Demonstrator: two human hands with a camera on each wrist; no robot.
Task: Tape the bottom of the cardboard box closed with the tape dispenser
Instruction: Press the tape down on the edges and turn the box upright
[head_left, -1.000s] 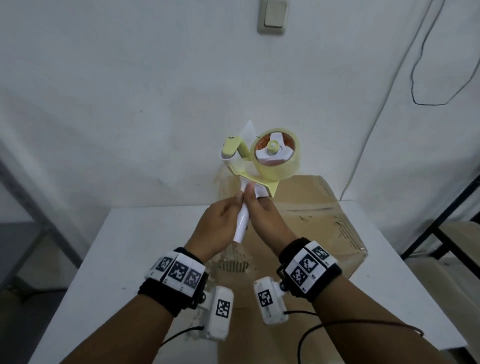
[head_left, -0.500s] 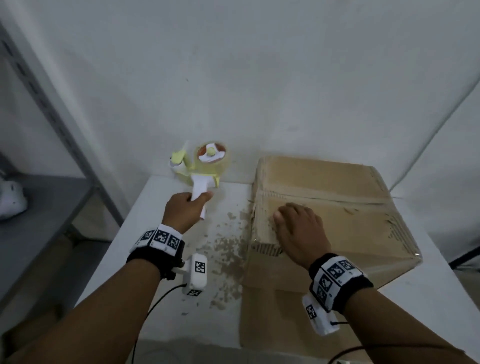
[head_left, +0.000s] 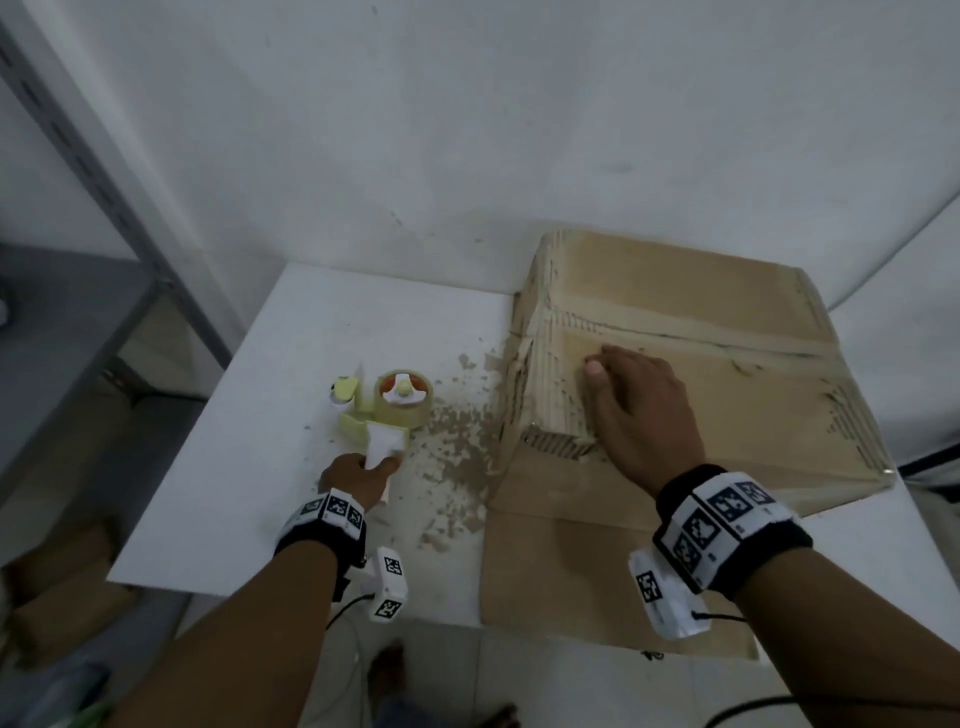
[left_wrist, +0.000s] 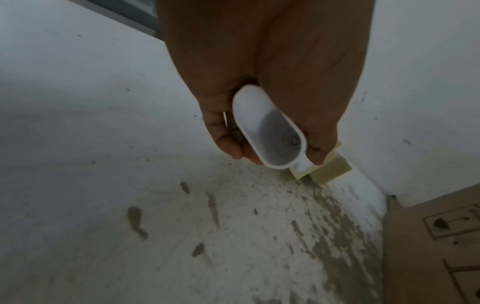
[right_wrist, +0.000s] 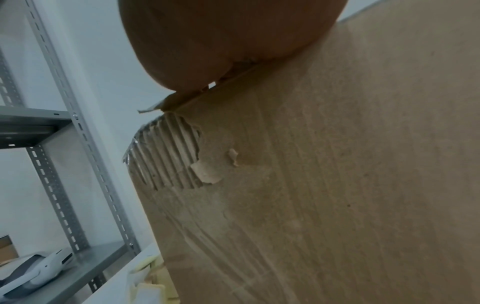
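Observation:
The brown cardboard box (head_left: 701, 395) stands on the right of the white table (head_left: 249, 441), flaps closed, with a seam across its top. My right hand (head_left: 623, 400) lies palm down on the top near the left edge, fingers fairly flat; in the right wrist view the palm (right_wrist: 228, 41) presses the box's upper edge above a torn corner (right_wrist: 166, 156). The yellow-green tape dispenser (head_left: 387, 408) with its tape roll is low over the table, left of the box. My left hand (head_left: 363, 473) grips its white handle (left_wrist: 270, 131), fingers curled round it.
Cardboard crumbs (head_left: 457, 452) litter the table between dispenser and box. A flat cardboard sheet (head_left: 571, 577) lies under the box and overhangs the front edge. A grey metal shelf rack (head_left: 78, 156) stands to the left. The white wall is close behind.
A second ago both hands held the dispenser up in the air. The right hand has moved onto the box top, and the left hand has brought the dispenser down and nearer on the table.

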